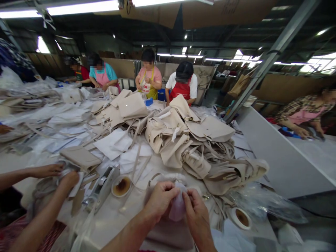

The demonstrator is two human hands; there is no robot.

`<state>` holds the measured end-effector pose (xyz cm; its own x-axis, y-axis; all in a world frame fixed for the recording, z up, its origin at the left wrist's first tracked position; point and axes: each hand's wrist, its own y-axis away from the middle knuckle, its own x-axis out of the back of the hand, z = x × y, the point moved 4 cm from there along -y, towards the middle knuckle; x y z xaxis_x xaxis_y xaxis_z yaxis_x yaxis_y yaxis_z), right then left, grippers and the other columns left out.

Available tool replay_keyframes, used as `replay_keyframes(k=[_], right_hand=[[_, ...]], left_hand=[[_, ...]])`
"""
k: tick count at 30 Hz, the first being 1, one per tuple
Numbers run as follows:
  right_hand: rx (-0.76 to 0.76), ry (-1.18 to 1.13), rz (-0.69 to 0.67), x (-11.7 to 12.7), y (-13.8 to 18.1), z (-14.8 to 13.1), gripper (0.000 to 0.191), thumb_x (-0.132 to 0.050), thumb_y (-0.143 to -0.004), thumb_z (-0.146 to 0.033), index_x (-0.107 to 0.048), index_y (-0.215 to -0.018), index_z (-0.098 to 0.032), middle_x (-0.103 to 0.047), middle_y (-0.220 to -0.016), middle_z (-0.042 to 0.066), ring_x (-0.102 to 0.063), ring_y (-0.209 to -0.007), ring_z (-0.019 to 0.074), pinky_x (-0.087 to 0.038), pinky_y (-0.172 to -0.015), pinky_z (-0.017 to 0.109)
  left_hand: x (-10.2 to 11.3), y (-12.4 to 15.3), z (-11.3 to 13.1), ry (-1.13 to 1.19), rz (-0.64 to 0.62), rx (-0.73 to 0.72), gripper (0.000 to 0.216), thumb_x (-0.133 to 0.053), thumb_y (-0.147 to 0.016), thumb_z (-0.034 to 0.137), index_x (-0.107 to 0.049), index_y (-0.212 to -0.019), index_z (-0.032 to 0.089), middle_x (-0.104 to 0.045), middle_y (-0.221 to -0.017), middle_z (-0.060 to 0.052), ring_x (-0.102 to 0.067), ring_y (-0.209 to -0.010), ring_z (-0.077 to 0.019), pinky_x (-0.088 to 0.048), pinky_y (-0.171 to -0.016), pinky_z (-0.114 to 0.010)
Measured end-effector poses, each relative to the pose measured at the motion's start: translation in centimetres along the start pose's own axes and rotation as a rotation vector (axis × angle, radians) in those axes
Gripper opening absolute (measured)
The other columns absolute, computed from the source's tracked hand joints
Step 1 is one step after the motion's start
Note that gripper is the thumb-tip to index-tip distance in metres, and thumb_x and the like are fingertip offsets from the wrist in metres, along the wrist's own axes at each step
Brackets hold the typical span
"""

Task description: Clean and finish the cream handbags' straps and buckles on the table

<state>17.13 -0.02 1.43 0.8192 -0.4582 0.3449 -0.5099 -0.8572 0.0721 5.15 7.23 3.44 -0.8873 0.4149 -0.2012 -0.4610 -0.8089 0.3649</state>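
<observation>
My left hand and my right hand are both pinched on a small piece of thin white wrapping held between them, low in the middle of the view. The wrapping sits at the top of a cream handbag lying on the worktable right in front of me. Fingers of both hands are curled tight around the white piece. A heap of cream handbags lies just beyond my hands.
A co-worker's hands work on a bag at the left. A shallow dish of brown glue sits left of my hands, another dish to the right. Several people stand at the table's far end. Clear plastic lies at right.
</observation>
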Motion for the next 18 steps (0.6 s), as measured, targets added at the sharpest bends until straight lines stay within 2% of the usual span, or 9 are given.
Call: replay_keyframes(k=[3, 7, 8, 10, 13, 15, 18], right_hand=[[0.020, 0.062, 0.041, -0.5, 0.0, -0.1, 0.030, -0.051, -0.083, -0.054, -0.057, -0.087, -0.025, -0.069, -0.075, 0.004, -0.064, -0.067, 0.0233, -0.047, -0.062, 0.033], [0.258, 0.223, 0.125, -0.4, 0.4, -1.6, 0.023, -0.052, -0.083, -0.044, -0.065, -0.083, -0.025, -0.071, -0.084, 0.008, -0.065, -0.083, 0.0282, -0.047, -0.078, 0.041], [0.273, 0.221, 0.129, -0.3, 0.5, -1.9, 0.025, -0.050, -0.083, -0.042, -0.068, -0.084, -0.025, -0.072, -0.087, 0.008, -0.065, -0.087, 0.0289, -0.047, -0.082, 0.043], [0.188, 0.136, 0.090, -0.2, 0.5, -2.2, 0.031, -0.050, -0.084, -0.043, -0.072, -0.093, -0.024, -0.075, -0.096, 0.009, -0.067, -0.093, 0.0293, -0.048, -0.087, 0.044], [0.000, -0.096, -0.074, -0.4, 0.2, -2.3, 0.038, -0.055, -0.082, -0.049, -0.075, -0.102, -0.023, -0.076, -0.106, 0.009, -0.067, -0.104, 0.0299, -0.050, -0.093, 0.042], [-0.068, -0.213, -0.157, -0.6, -0.2, -2.4, 0.041, -0.061, -0.079, -0.054, -0.076, -0.099, -0.021, -0.077, -0.104, 0.009, -0.067, -0.106, 0.0308, -0.050, -0.094, 0.041], [-0.126, -0.305, -0.132, -0.7, -1.0, -2.2, 0.045, -0.072, -0.068, -0.058, -0.076, -0.090, -0.020, -0.078, -0.094, 0.009, -0.070, -0.094, 0.0304, -0.052, -0.088, 0.041]], left_hand=[[-0.1, -0.1, -0.1, -0.001, 0.012, -0.017, 0.023, -0.067, -0.067, 0.034, -0.055, -0.057, 0.018, -0.047, -0.049, 0.006, -0.037, -0.047, -0.0076, -0.027, -0.049, -0.023], [-0.1, -0.3, -0.3, 0.076, 0.040, -0.047, 0.021, -0.070, -0.061, 0.027, -0.051, -0.067, 0.020, -0.051, -0.052, 0.008, -0.041, -0.045, -0.0075, -0.030, -0.047, -0.022], [-0.1, -0.3, -0.4, 0.086, 0.052, -0.059, 0.022, -0.070, -0.060, 0.027, -0.049, -0.066, 0.020, -0.050, -0.051, 0.009, -0.040, -0.044, -0.0072, -0.029, -0.046, -0.021], [0.0, -0.3, -0.5, 0.072, 0.080, -0.089, 0.022, -0.069, -0.061, 0.027, -0.048, -0.064, 0.021, -0.048, -0.049, 0.009, -0.039, -0.043, -0.0071, -0.029, -0.044, -0.021], [0.2, -0.2, -0.7, 0.014, 0.111, -0.128, 0.017, -0.066, -0.063, 0.029, -0.052, -0.063, 0.019, -0.048, -0.050, 0.007, -0.042, -0.046, -0.0085, -0.032, -0.046, -0.022], [0.2, 0.1, -0.8, -0.017, 0.109, -0.149, 0.015, -0.064, -0.066, 0.030, -0.057, -0.064, 0.017, -0.052, -0.054, 0.005, -0.045, -0.049, -0.0097, -0.035, -0.049, -0.023], [0.1, 0.7, -0.9, -0.019, 0.100, -0.170, 0.016, -0.063, -0.069, 0.032, -0.061, -0.067, 0.016, -0.053, -0.057, 0.004, -0.045, -0.052, -0.0101, -0.035, -0.051, -0.023]])
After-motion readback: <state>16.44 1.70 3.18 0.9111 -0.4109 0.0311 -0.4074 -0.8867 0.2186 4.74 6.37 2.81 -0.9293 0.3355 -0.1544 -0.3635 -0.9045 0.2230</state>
